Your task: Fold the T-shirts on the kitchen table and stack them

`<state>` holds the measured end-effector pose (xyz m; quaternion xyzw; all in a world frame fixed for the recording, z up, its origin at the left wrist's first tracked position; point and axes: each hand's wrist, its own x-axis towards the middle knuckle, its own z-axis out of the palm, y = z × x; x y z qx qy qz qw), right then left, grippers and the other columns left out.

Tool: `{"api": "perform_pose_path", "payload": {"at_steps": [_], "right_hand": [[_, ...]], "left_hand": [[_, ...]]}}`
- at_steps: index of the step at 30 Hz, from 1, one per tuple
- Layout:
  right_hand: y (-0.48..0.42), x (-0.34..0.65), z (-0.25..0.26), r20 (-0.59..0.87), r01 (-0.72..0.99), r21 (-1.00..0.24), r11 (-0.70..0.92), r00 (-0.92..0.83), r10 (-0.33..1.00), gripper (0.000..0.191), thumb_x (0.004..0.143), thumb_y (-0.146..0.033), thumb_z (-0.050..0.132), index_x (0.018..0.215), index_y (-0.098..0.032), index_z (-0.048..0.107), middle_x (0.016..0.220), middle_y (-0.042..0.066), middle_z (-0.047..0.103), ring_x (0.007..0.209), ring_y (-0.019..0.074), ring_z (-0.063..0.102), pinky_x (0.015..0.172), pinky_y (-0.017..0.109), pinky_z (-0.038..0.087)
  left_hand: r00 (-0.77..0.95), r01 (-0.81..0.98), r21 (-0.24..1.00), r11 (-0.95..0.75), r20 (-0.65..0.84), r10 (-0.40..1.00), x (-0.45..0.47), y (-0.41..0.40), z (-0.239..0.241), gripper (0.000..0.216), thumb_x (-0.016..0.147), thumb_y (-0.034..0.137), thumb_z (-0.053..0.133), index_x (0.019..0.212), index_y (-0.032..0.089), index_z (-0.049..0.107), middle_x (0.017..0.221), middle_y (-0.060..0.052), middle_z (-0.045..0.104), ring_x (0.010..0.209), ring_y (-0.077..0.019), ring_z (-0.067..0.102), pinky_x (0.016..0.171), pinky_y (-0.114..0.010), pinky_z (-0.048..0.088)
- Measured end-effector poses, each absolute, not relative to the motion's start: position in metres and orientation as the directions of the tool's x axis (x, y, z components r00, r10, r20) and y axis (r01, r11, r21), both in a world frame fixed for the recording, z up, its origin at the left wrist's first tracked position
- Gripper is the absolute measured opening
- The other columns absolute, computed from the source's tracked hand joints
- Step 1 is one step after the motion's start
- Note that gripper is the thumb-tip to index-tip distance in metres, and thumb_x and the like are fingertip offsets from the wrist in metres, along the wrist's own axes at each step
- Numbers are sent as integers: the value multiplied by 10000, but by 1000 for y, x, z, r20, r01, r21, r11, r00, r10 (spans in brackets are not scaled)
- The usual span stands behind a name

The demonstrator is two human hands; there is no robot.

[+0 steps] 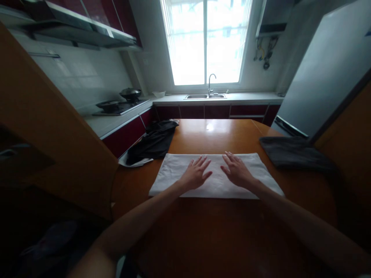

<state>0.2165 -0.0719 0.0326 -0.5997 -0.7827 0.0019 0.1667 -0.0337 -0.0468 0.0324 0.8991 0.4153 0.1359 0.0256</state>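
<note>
We hold our left hand and right hand palm down with fingers spread, both open and closed around nothing, over the folded white cloth on the wooden table. The cloth lies beneath both hands and extends past them to left and right, its far edge by our fingertips. We see a black garment at its far left and a folded dark grey cloth to its right.
</note>
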Motion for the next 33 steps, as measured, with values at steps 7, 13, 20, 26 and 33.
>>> {"api": "perform_pose_path", "payload": {"at_steps": [7, 13, 20, 26, 33], "right_hand": [[-72, 198, 10, 144, 958, -207, 197, -169, 975, 673, 1031, -473, 330, 1594, -107, 288, 1677, 163, 181, 1557, 289, 141, 1223, 557, 150], [-62, 203, 8, 97, 960, -219, 173, -155, 983, 651, 1025, -487, 342, 1569, -129, 353, 1669, 164, 219, 1553, 292, 160, 1227, 551, 140], [-62, 202, 9, 101, 953, -237, 187, -167, 981, 672, 1037, -513, 305, 1570, -106, 344, 1669, 173, 208, 1554, 291, 155, 1227, 557, 130], [-56, 211, 13, 104, 951, -259, 170, -148, 984, 659, 1042, -508, 308, 1564, -108, 359, 1665, 162, 233, 1549, 281, 178, 1234, 526, 128], [-45, 232, 14, 66, 961, -250, 119, -106, 992, 660, 1050, -539, 260, 1580, -151, 334, 1676, 146, 206, 1554, 265, 157, 1232, 522, 113]], "left_hand": [[602, 780, 141, -609, 96, 793, -15, -40, 16, 674, 1019, 625, 322, 1586, 261, 335, 1675, -109, 231, 1545, -344, 183, 1201, -621, 204], [584, 795, 127, -593, 103, 805, 3, -26, 15, 661, 1019, 617, 307, 1574, 262, 364, 1669, -106, 249, 1543, -339, 192, 1204, -638, 172], [585, 793, 135, -594, 104, 805, 5, -19, 10, 648, 1015, 631, 298, 1560, 292, 384, 1664, -91, 276, 1536, -335, 214, 1205, -629, 175], [570, 807, 115, -579, 109, 815, 3, -16, 18, 626, 1019, 598, 330, 1552, 279, 405, 1657, -105, 287, 1534, -346, 216, 1206, -635, 157], [566, 810, 131, -572, 77, 820, 3, -13, 15, 628, 1017, 587, 335, 1558, 274, 399, 1660, -106, 276, 1535, -349, 213, 1206, -628, 155]]}}
